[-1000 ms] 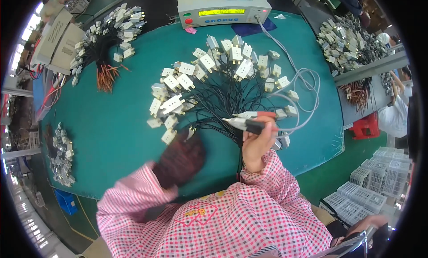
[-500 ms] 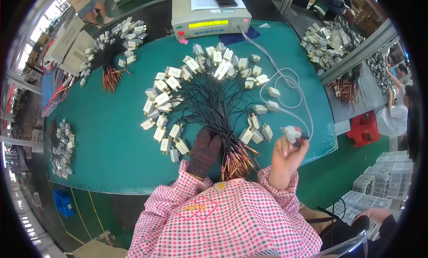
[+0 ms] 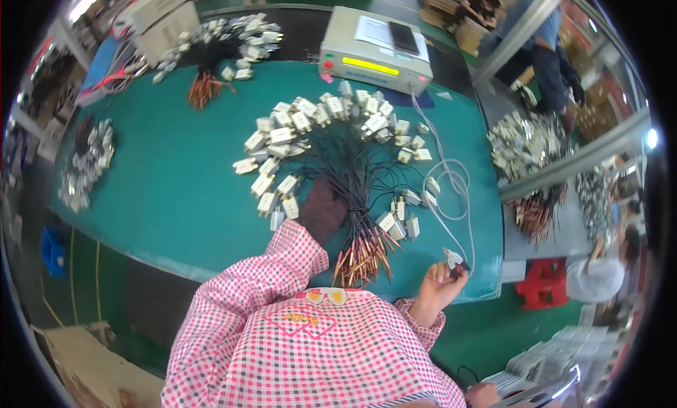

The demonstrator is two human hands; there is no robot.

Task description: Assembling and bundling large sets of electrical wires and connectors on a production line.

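A large bundle of black cords [image 3: 342,153] lies fanned out before me on the green table. White plug heads [image 3: 283,135] ring its far end, and copper-coloured wire ends [image 3: 363,261] gather close to my body. My left hand [image 3: 324,207], in a dark brown glove, reaches in among the cords at the bundle's left side; its fingers are hidden there. Off to the right, my bare right hand [image 3: 438,284] is closed on a white and black connector [image 3: 455,261] at the end of a grey cable [image 3: 468,232]. That connector is apart from the bundle.
A beige bench tester [image 3: 374,55] with a lit yellow display stands at the back, papers and a phone [image 3: 403,38] on top. More cord bundles lie at the far left [image 3: 226,45], left edge [image 3: 88,165] and beyond the metal post [image 3: 525,147]. A red stool [image 3: 541,284] stands right.
My left hand has pushed farther in among the cords. My right hand, still holding the connector, sits lower and nearer my body. The whole view has shifted and tilted.
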